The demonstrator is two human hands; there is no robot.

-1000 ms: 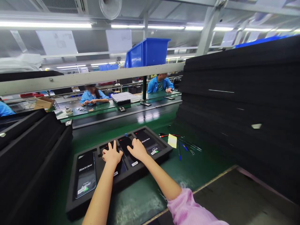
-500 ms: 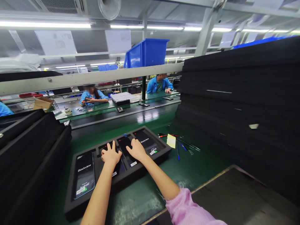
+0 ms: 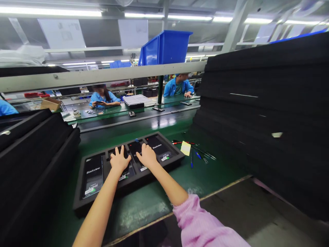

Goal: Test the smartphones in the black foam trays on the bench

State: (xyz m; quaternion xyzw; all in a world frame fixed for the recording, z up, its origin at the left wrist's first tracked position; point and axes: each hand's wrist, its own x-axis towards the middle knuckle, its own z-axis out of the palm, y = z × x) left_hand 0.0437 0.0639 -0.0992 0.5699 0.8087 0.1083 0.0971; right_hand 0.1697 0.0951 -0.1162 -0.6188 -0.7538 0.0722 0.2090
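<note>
Centrally, a black foam tray (image 3: pixel 133 181) lies on the green bench (image 3: pixel 146 206), holding four phones (image 3: pixel 94 175) in a row, one per compartment. Left hand (image 3: pixel 120 160): open, fingers spread, palm down over the second phone (image 3: pixel 126 171) from the left; whether the fingertips touch the screen cannot be told. Right hand (image 3: pixel 147 156): loosely open, thumb out and fingers slightly bent, over the third phone (image 3: pixel 133 148); contact is likewise unclear. The outer two phones lie uncovered, white lettering on their dark screens. Right of the tray, a yellow note (image 3: pixel 185 148) lies beside loose pens (image 3: pixel 198 155). Tall black foam stands on either side: left stack (image 3: pixel 38 164), right stack (image 3: pixel 257 137). Beyond the bench, two co-workers (image 3: pixel 171 90) in blue sit below a pale beam (image 3: pixel 102 75), with a blue bin (image 3: pixel 173 48) above it
</note>
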